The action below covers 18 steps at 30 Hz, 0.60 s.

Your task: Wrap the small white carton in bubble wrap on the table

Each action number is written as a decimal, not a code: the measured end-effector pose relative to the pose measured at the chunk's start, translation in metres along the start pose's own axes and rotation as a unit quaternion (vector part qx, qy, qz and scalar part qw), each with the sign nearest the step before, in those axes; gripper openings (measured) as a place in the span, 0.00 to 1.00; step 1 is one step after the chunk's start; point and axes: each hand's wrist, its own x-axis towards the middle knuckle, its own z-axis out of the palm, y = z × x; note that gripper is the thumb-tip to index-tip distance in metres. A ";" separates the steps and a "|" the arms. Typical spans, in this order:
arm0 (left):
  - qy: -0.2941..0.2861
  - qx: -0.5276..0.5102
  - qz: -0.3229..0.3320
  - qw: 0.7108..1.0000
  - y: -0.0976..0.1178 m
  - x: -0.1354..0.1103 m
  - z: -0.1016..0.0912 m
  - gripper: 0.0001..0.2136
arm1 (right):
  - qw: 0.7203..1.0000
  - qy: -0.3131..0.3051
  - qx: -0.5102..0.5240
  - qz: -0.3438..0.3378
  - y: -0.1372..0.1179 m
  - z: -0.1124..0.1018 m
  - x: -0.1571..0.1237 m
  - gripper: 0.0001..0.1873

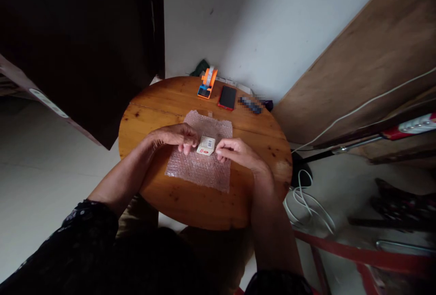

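Note:
A small white box with a printed label and red marking sits on a sheet of bubble wrap on the table. To its left is my left hand, fingers curled and fingertips close against the box's edge. My right hand is at the other side with thumb and fingertips pressed together, just beside the box. I cannot tell whether either hand touches the box, and what the fingers may hold is hidden.
On the round wooden table, an orange tape dispenser, a red-edged phone and a blurred dark object lie at the back. A wall rises behind. White cable coils at right, near a red frame.

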 end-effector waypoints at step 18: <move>0.159 0.148 0.104 0.971 -0.008 0.023 0.031 0.27 | 0.948 0.304 -0.058 -0.080 0.010 -0.003 0.007 0.20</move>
